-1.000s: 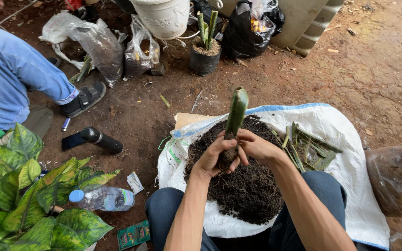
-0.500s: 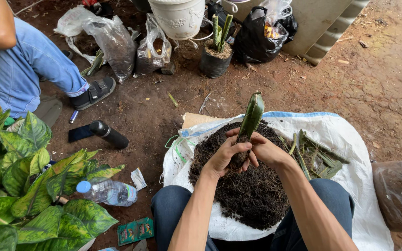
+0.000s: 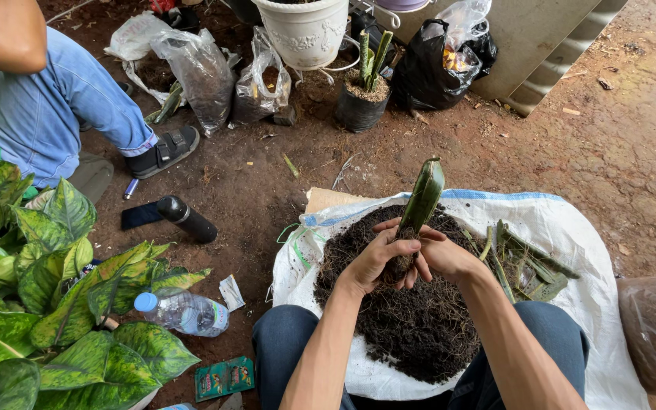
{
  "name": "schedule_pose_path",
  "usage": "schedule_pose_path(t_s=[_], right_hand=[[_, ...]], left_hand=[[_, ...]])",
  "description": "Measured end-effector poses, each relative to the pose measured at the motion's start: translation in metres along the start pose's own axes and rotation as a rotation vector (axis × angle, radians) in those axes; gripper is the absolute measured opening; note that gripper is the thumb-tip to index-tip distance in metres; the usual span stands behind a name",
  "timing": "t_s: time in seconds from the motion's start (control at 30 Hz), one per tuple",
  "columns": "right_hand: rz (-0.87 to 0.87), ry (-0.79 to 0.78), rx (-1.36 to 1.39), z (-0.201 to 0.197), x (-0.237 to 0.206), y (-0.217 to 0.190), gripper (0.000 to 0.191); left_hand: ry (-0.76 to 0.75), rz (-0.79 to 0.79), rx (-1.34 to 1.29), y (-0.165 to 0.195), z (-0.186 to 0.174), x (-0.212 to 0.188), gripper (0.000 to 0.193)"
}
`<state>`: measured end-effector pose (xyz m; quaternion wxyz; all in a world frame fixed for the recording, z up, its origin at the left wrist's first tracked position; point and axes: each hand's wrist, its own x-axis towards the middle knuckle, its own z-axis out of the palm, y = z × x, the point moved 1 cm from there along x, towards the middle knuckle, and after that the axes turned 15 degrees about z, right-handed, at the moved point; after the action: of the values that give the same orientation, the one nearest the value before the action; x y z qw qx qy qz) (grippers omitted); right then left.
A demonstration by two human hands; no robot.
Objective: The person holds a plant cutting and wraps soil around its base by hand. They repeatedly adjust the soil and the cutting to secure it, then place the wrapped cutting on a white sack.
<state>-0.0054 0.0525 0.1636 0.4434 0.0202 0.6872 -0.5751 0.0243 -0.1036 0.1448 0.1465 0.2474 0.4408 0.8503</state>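
Observation:
Both my hands clasp the base of a thick green plant cutting (image 3: 423, 196) that stands upright above a heap of dark soil (image 3: 404, 311). My left hand (image 3: 373, 262) wraps the rooty lower end from the left, and my right hand (image 3: 442, 254) closes on it from the right. The soil lies on a white woven sack (image 3: 594, 304) spread over my lap. Several cut green leaves (image 3: 521, 266) rest on the sack just right of my hands.
A variegated leafy plant (image 3: 47, 304) fills the lower left, with a plastic water bottle (image 3: 180, 311) and a black flask (image 3: 187, 219) beside it. Another person's leg in jeans (image 3: 55, 106) is upper left. Soil bags (image 3: 199, 72), a white pot (image 3: 305, 30) and a small black pot with cuttings (image 3: 362, 102) stand at the back.
The view has shifted slightly. My hands stay closed on the cutting's base, which has tilted a little to the right over the soil.

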Motion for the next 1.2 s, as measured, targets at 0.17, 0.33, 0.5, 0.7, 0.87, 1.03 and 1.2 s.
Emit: schedule_pose_path(t_s=[0.17,0.33,0.5,0.7,0.87,1.03,1.2], right_hand=[[-0.018,0.026,-0.023,0.001,0.001,0.001,0.049],[-0.006,0.064,-0.037,0.001,0.000,0.001,0.049],[-0.047,0.075,-0.048,0.001,0.001,0.002,0.048],[-0.049,0.056,-0.025,-0.002,0.004,0.003,0.048],[-0.049,0.059,-0.046,-0.003,0.006,0.005,0.049],[-0.035,0.069,-0.060,-0.005,0.010,0.011,0.047],[0.043,0.158,-0.163,-0.005,0.016,0.012,0.042]], left_hand=[[0.009,0.003,0.061,0.000,-0.002,-0.001,0.062],[0.011,0.013,0.071,-0.001,-0.002,0.000,0.061],[0.021,0.018,0.082,-0.004,-0.002,0.000,0.060],[0.031,0.010,0.112,-0.008,-0.005,0.000,0.061],[0.039,0.019,0.129,-0.008,-0.006,0.001,0.059],[0.008,0.024,0.136,-0.001,-0.001,0.001,0.060],[0.035,0.058,0.131,0.002,-0.001,0.001,0.060]])
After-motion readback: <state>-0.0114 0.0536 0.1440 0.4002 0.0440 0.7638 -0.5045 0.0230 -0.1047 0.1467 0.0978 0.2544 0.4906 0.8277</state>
